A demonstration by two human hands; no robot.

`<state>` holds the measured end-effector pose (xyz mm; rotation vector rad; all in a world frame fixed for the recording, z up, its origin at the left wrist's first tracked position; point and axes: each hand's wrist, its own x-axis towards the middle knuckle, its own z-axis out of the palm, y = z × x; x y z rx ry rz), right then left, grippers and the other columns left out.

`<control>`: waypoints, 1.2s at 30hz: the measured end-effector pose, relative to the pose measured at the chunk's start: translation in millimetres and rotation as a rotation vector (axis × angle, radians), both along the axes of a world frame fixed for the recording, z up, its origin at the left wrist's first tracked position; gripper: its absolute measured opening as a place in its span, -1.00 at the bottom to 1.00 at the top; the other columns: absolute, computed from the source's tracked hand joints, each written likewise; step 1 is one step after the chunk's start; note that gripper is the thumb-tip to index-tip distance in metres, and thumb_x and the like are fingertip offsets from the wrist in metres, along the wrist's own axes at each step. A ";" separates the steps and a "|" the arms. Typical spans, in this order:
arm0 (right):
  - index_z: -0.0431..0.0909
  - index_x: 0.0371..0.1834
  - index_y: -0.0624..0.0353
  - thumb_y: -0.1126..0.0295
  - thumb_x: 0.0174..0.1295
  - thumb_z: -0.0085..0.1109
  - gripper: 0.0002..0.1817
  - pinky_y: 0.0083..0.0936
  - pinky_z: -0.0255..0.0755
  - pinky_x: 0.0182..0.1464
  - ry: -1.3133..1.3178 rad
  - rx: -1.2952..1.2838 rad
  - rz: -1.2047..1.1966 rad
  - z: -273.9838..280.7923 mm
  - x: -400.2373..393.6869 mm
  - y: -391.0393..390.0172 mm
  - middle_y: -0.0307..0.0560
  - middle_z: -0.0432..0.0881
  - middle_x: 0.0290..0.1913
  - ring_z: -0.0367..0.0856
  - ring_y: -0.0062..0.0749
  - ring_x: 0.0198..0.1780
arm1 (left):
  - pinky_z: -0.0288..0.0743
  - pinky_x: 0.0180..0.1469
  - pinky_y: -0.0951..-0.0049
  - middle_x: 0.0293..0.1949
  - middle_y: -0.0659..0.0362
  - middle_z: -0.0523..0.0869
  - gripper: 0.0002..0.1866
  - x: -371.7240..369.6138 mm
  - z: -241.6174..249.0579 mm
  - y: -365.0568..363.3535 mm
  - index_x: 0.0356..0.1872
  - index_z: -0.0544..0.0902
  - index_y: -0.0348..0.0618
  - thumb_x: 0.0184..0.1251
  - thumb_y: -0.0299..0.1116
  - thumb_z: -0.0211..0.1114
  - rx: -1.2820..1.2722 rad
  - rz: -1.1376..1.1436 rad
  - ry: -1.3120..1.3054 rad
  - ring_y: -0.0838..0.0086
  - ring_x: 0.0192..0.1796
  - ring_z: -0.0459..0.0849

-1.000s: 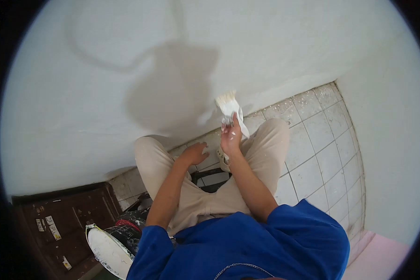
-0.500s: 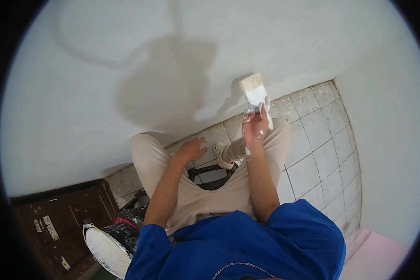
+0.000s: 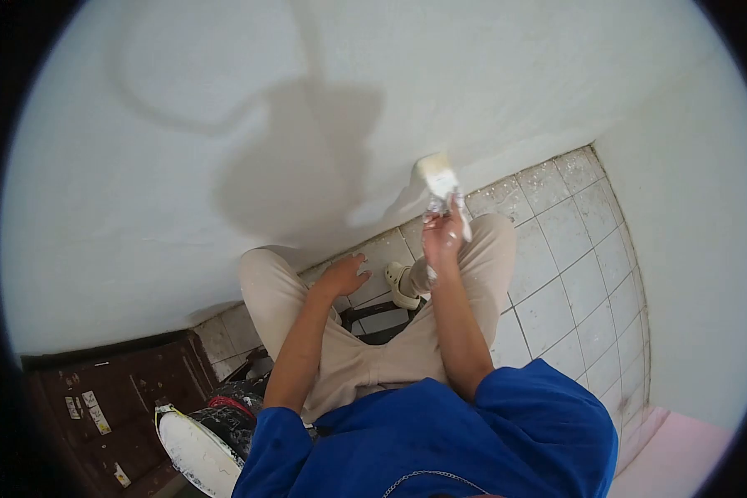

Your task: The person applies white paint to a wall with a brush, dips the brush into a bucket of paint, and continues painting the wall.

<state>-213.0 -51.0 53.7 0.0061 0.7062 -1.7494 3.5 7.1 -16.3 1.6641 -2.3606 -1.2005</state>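
Note:
A wide paintbrush [image 3: 437, 174], its pale bristles and ferrule coated in white paint, is gripped by its handle in my right hand [image 3: 444, 235]. White smears cover those fingers and the wrist. The bristles point up toward the lower part of the white wall [image 3: 506, 91], overlapping it in this view. My left hand [image 3: 343, 275] holds nothing; its fingers are loosely spread beside my left knee, my forearm lying along the thigh.
A bucket [image 3: 195, 448] with a white, paint-spattered inside stands at my lower left, near a brown panel [image 3: 129, 407] with stickers. Grey-white floor tiles [image 3: 573, 249] run along the wall to a corner at right. My foot wears a cream clog [image 3: 401, 286].
My right hand and the paintbrush have shifted slightly down and left, the bristles lower along the wall. My left hand stays beside the knee. The view has tilted a little.

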 end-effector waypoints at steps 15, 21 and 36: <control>0.44 -0.04 0.11 0.21 0.33 0.02 -0.74 -0.73 0.35 -0.44 0.029 -0.123 0.334 67.1 -32.9 58.7 -0.20 0.56 -0.31 0.47 -0.57 -0.41 | 0.41 0.06 0.21 -0.06 -0.11 0.57 -0.62 34.4 168.1 68.8 0.01 0.49 -0.30 0.29 -0.25 0.16 -0.475 0.324 0.268 0.03 0.00 0.54; 0.35 0.14 0.13 0.27 0.34 -0.01 -0.65 -0.55 0.40 -0.18 0.135 -0.472 0.434 105.6 10.3 64.2 -0.10 0.54 -0.06 0.50 -0.42 -0.12 | 0.47 -0.17 0.39 -0.27 -0.01 0.62 -0.81 71.9 266.4 195.9 -0.18 0.59 -0.31 0.18 -0.50 0.24 -0.782 0.864 0.266 0.16 -0.22 0.61; 0.58 -0.31 0.37 0.44 0.06 0.25 -0.79 -0.53 0.37 -0.24 0.986 -1.342 1.153 284.1 122.5 187.4 -0.09 0.58 -0.32 0.50 -0.46 -0.30 | 0.44 -0.26 0.29 -0.40 -0.02 0.63 -0.91 2.8 282.4 474.7 -0.35 0.61 -0.28 0.16 -0.48 0.21 -1.073 1.763 -0.601 0.11 -0.33 0.59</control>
